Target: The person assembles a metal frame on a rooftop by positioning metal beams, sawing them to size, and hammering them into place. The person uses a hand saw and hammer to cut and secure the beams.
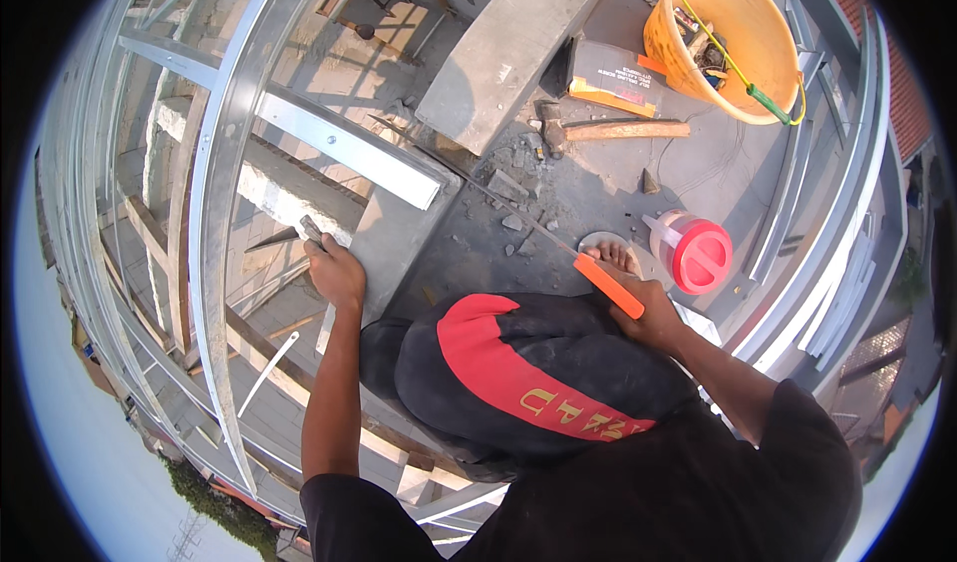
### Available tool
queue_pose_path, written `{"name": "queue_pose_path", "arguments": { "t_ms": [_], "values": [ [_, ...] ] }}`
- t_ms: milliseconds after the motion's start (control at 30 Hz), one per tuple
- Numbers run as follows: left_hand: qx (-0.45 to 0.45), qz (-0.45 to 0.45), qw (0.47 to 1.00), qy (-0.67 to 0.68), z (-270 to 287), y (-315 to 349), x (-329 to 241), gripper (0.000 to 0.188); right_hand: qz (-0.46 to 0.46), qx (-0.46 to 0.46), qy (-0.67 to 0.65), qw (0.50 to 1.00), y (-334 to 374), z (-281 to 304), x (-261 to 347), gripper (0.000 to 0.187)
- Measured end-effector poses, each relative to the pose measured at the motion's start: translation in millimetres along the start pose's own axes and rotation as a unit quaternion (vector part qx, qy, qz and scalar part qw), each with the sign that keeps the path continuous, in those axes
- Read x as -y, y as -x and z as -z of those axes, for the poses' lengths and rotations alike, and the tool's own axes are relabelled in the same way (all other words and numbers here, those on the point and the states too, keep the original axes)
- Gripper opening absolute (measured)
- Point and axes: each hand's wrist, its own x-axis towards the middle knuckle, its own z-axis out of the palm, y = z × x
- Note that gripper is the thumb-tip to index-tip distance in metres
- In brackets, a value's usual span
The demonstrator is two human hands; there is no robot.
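Note:
My right hand (653,315) is closed round the orange handle (609,285) of a long, thin tool. Its dark, narrow shaft (528,219) slants away to the far left, over the rubble and toward a concrete edge; the tip is hard to make out. My left hand (337,269) rests at the outer edge of a grey concrete ledge (384,248), fingers curled around something small and greyish that I cannot make out. A shiny metal channel (349,149) ends on the ledge just beyond it. My bent knees in dark trousers are between my hands.
Beyond the rubble (510,185) lies a hammer (598,134) with a wooden handle. Farther off are a cardboard box (615,76) and an orange bucket (740,24). A red-lidded jug (698,256) stands by my foot. Metal framing (211,163) borders an open drop at left.

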Motion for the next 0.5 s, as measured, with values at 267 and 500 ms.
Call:
{"name": "queue_pose_path", "arguments": {
  "t_ms": [267,500],
  "values": [
    [-0.001,-0.019,1.0,0.008,-0.4,-3.6,5.4,0.04,-0.02,0.015,-0.1,0.995,-114.8,4.4,48.5,0.063],
    [0.024,0.009,1.0,0.011,2.7,-4.0,-0.6,0.043,-0.042,0.009,-0.125,0.991,-111.6,7.5,59.4,0.063]
  ]
}}
